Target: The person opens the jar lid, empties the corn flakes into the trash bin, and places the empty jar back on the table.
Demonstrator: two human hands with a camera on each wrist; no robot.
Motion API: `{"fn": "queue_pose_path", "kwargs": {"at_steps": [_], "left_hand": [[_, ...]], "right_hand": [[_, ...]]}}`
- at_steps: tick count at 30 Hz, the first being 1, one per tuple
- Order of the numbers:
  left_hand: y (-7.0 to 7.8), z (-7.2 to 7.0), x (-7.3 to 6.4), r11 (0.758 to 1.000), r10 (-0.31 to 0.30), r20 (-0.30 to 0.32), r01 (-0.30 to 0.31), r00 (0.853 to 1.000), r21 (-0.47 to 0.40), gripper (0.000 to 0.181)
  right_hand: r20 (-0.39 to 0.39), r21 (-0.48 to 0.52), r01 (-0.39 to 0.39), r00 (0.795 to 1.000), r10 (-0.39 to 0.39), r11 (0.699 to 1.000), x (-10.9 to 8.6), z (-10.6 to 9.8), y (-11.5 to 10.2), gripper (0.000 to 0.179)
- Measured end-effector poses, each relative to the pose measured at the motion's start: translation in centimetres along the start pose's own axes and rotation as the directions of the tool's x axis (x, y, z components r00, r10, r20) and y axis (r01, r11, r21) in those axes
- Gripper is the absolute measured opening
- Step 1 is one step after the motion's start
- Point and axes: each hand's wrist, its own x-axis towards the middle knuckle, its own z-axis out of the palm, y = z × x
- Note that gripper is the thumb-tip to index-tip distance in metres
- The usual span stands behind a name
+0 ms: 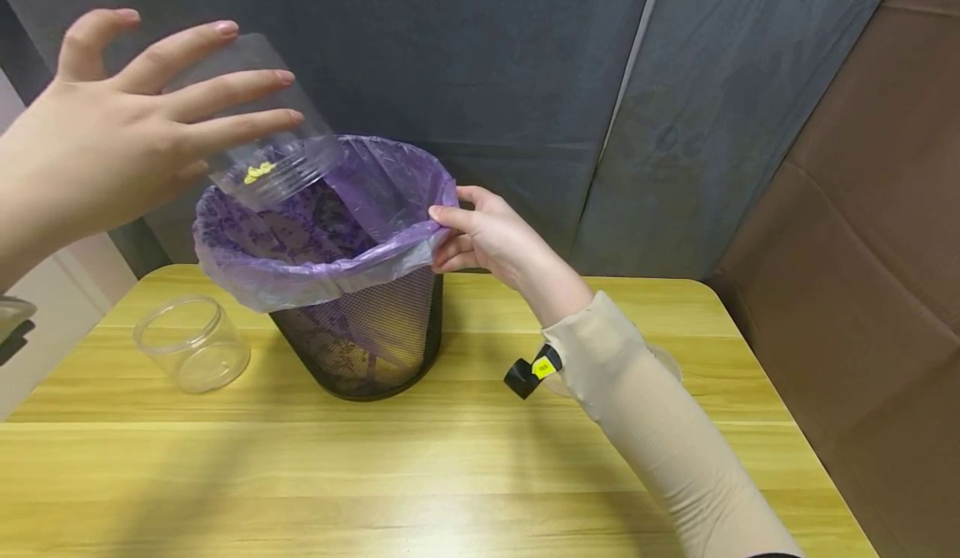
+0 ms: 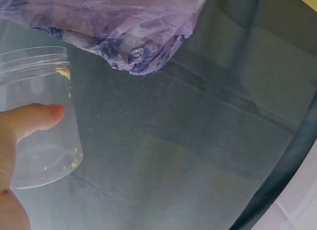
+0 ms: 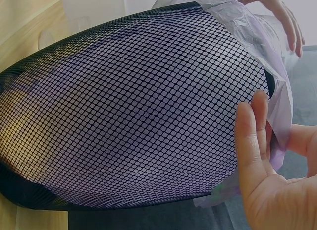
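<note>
My left hand [image 1: 127, 137] grips a clear wide-mouthed jar [image 1: 315, 148], tilted mouth-down above the bin's left side. A small yellow clump [image 1: 258, 172] clings inside near its mouth; in the left wrist view yellow crumbs [image 2: 74, 164] also stick near the base. Below stands a black mesh wastebasket [image 1: 360, 341], leaning somewhat. A purple bin bag [image 1: 322, 283] lines it and folds over the rim. At the rim's right side my right hand [image 1: 495, 237] pinches bag and edge, thumb on one side and fingers on the outer mesh.
Left of the wastebasket, a second clear jar [image 1: 198, 354] stands without a lid on the wooden table [image 1: 420, 483]. A clear round item [image 1: 667, 362] lies partly hidden beneath the right forearm. Grey curtains [image 1: 510, 75] hang behind, with a brown panel [image 1: 862, 275] at right.
</note>
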Motion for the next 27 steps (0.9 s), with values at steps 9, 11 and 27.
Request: {"fn": "queue_pose_path", "kwargs": {"at_steps": [9,11,27], "left_hand": [[0.84,-0.85,0.52,0.999,-0.001,0.041,-0.002,0.999,0.054,0.130],[0.86,-0.80,0.49,0.998,0.001,0.055,-0.004,0.999,0.065,0.130],[0.22,-0.09,0.13,0.959,0.133,0.083,-0.150,0.988,0.239,0.125]], "right_hand": [[-0.001,-0.004,0.001,1.000,-0.001,1.000,0.13,0.03,0.03,0.049],[-0.002,-0.004,-0.001,1.000,0.001,1.000,0.15,0.05,0.03,0.050],[-0.004,-0.004,-0.001,1.000,0.001,1.000,0.09,0.10,-0.13,0.049]]}}
